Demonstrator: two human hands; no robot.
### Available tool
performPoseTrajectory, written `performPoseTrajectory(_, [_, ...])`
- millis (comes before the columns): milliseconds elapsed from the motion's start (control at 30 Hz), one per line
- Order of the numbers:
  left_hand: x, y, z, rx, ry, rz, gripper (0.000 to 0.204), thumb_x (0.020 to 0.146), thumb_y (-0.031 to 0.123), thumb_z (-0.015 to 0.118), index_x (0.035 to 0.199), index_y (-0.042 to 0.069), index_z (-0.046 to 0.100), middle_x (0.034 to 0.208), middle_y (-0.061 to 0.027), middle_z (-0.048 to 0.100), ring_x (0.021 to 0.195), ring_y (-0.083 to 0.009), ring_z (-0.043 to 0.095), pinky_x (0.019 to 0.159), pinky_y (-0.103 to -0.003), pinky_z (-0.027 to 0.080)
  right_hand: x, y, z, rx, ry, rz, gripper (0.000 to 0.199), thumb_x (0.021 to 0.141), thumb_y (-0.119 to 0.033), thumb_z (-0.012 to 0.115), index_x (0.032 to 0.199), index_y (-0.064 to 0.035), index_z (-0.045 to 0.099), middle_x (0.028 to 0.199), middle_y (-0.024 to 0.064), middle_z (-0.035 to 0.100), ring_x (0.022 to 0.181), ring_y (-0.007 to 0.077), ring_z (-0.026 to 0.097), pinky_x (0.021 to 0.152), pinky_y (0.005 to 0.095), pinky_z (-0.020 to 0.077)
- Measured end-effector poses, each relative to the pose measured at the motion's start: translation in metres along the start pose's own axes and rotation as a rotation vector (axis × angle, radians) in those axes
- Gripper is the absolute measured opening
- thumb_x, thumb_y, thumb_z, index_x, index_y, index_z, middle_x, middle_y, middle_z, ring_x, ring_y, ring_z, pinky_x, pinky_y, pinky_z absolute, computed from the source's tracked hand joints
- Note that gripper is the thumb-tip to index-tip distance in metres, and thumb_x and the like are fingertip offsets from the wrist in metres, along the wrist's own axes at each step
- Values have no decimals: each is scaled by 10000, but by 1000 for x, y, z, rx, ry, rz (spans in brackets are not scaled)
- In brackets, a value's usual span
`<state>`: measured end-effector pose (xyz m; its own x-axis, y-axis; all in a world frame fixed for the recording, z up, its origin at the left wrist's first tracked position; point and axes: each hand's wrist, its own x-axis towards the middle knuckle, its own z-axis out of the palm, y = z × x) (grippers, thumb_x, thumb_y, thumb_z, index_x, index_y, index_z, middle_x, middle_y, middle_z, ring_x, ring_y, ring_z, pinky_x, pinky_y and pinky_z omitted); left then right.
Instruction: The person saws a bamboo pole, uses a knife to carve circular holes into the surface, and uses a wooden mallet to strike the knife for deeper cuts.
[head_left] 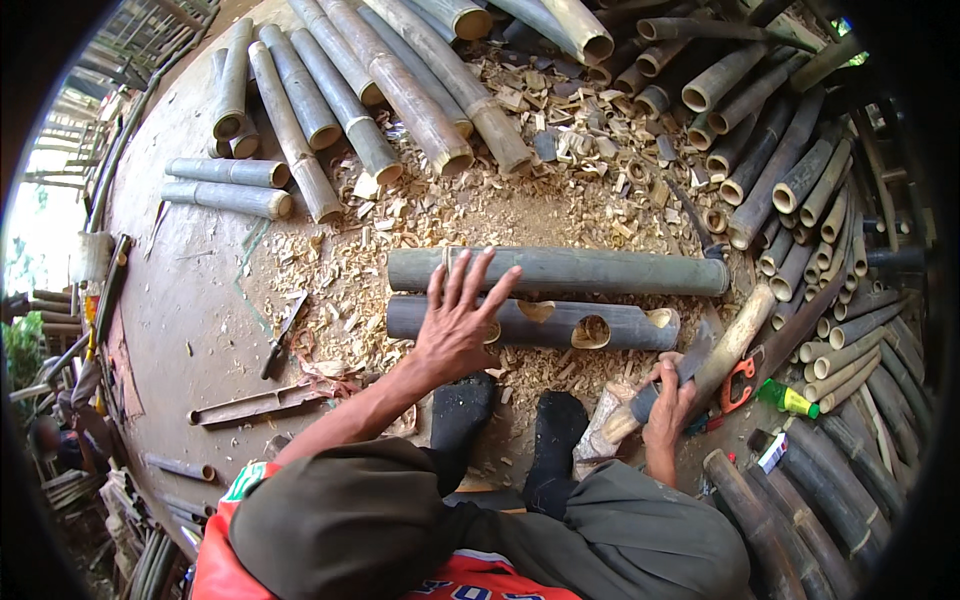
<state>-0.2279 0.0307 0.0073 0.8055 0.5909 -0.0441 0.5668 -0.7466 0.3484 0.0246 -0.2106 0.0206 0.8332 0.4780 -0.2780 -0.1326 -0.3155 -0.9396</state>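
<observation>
Two dark bamboo tubes lie side by side in front of my feet. The far bamboo tube (600,270) is whole along its visible side. In the near bamboo tube (630,333) there are several cut openings with pale edges. My left hand (465,315) is spread over the left part of both tubes, its fingertips above the far one; whether it presses on them I cannot tell. To the right of my feet, my right hand (668,415) is closed round the handle of a broad-bladed knife (704,345), whose grey blade points away, beside a pale wooden log (737,340).
Wood chips (350,290) cover the ground. Long bamboo poles (400,90) lie at the far side, and stacked bamboo (780,190) fills the right. A saw with an orange handle (738,385) and a green bottle (787,398) lie right of my hand; another knife (285,335) lies left.
</observation>
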Motion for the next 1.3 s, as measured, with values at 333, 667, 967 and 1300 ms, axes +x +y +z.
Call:
performPoseTrajectory(333, [25, -2, 20, -78, -53, -67, 1473, 430, 359, 1012, 1650, 66, 240, 1608, -181, 367, 1539, -381, 309, 1257, -613, 184, -40, -2, 65, -267, -365, -90, 261, 1125, -188, 471, 1246, 0, 604, 813, 63, 630, 731, 159, 615, 680, 358, 513])
performPoseTrajectory(667, [26, -5, 16, -105, -29, -62, 1411, 449, 345, 994, 1637, 100, 272, 1597, -170, 362, 1538, -381, 302, 1263, -576, 192, -24, 30, 93, -694, -457, -421, 209, 1085, -168, 524, 1143, 29, 564, 682, 265, 615, 615, 485, 643, 536, 548, 468])
performPoseTrajectory(967, [25, -4, 19, -75, -84, -88, 1444, 458, 333, 998, 1657, 104, 228, 1637, -144, 344, 1559, -367, 284, 1272, -575, 187, -19, 33, 96, -682, -465, -429, 188, 1090, -151, 530, 1059, 33, 554, 683, 253, 607, 595, 458, 642, 513, 527, 459])
performPoseTrajectory(1300, [29, -3, 19, -89, -61, -85, 1394, 469, 246, 974, 1648, 100, 244, 1631, -143, 360, 1542, -358, 312, 1274, -568, 194, -15, 1, 109, -882, -475, -325, 221, 1071, -158, 549, 1050, 58, 584, 657, 258, 648, 604, 456, 686, 529, 518, 511])
